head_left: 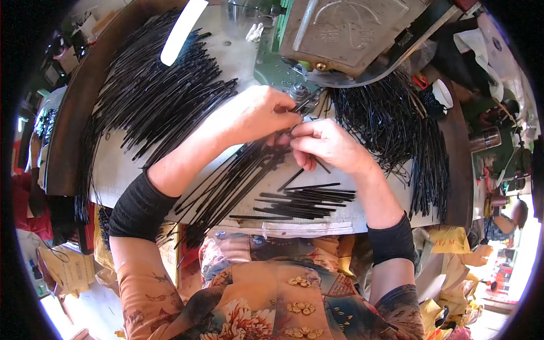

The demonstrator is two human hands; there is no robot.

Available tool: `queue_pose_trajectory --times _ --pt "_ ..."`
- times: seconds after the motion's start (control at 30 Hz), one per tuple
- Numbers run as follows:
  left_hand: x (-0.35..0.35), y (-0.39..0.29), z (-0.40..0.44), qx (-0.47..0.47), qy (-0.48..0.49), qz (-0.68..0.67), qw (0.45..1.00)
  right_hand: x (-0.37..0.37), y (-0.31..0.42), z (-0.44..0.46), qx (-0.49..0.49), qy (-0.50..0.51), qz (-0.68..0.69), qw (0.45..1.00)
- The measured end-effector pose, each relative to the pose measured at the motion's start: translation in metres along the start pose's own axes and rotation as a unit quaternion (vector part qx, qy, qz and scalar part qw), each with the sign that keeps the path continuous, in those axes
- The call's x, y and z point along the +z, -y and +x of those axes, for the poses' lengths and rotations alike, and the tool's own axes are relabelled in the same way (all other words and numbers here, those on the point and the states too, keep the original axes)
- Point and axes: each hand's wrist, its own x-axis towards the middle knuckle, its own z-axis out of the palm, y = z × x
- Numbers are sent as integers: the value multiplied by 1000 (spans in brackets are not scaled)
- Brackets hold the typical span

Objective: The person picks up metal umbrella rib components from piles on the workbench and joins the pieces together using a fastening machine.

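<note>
Both of my hands meet at the middle of the white work table, just in front of a green machine base [269, 65]. My left hand [258, 113] is closed, its fingers pinching thin black strips [306, 105] near the small metal part of the machine. Close beside it, my right hand [328, 144] has its fingers curled together on a black strip, whose end shows below them. A bundle of long black strips [226, 181] runs from under my hands toward the table's front edge. Shorter black strips [309, 201] lie in a small pile below my right hand.
A large heap of black strips [164, 79] covers the left side. Another tangled heap [385, 124] hangs over the front edge at right. The machine's metal head [351, 34] overhangs the back. A white strip light [184, 31] is upper left. A dark raised rim [68, 130] borders the table.
</note>
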Motion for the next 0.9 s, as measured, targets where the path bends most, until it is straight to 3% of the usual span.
queue_pose_trajectory --times 0.2,0.5,0.77,0.9 --pt "-5 12 -4 -21 50 -48 997 -12 2 -3 -5 -73 9 997" --pt "-10 17 -4 -69 157 -230 958 -27 -4 -2 -31 -73 189 979" --pt "-9 17 -1 -60 142 -229 961 -26 -9 2 -59 -110 237 963" --pt "-16 15 -2 -66 94 -186 976 -30 -7 0 -104 -187 204 955"
